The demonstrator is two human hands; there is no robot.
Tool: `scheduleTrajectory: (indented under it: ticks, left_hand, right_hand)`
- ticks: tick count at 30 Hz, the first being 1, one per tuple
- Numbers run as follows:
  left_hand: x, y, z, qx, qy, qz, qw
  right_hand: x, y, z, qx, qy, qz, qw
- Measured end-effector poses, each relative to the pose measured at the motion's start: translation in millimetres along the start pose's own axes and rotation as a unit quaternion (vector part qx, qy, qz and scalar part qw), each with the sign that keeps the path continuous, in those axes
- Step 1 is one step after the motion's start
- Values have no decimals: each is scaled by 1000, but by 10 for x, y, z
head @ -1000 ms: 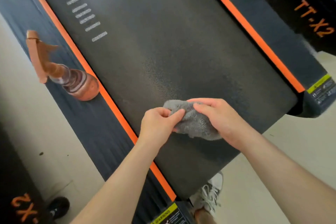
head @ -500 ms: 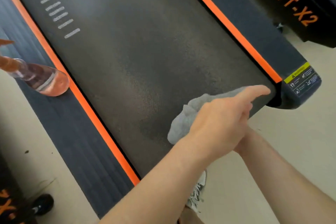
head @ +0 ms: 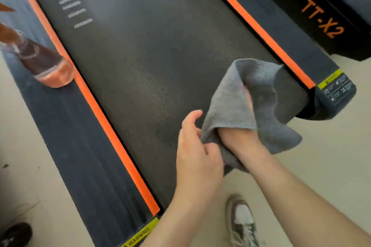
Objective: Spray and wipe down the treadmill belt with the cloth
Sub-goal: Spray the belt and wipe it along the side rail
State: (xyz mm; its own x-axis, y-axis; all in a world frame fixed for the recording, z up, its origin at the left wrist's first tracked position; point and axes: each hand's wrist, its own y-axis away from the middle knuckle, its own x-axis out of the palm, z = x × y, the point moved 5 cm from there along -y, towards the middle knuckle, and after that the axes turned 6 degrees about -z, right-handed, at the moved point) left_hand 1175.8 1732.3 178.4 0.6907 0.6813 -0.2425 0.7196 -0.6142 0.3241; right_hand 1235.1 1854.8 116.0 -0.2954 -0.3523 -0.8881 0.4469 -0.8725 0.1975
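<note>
— Where is the cloth (head: 230, 104)?
— Grey, opened out, held over the near end of the belt (head: 150, 50), toward the right stripe (head: 256, 26); one flap hangs past the belt's end, above the floor (head: 331, 156); whether it touches the belt I cannot tell.
— The hands?
— Right hand (head: 237, 138): pushed up inside the cloth, which drapes over it; only the wrist end and a sliver of finger show; how far its fingers spread I cannot tell. Left hand (head: 197, 154): just beside the right; fingers curled onto the cloth's lower fold, gripping it; thumb raised and free.
— The bottle (head: 48, 66)?
— Clear, orange-tinted; standing on the left rail (head: 70, 126), its base against the left stripe (head: 101, 118), well apart from both hands; its top runs out of view.
— Anything else?
— A yellow-and-black label (head: 337, 88) on the right rail's end; a shoe (head: 242, 224) on the floor between the forearms.
</note>
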Motion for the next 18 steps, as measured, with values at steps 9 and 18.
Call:
scheduleTrajectory:
  ticks: [9,18]
  left_hand:
    - [-880,-680,799,211,-388,-76,894]
    - [-136,-1081,851,408,-578,59,704]
  right_hand:
    - [1476,1010,869,-502,171,80,844]
    - [442,-821,-486,-205,223,-32,953]
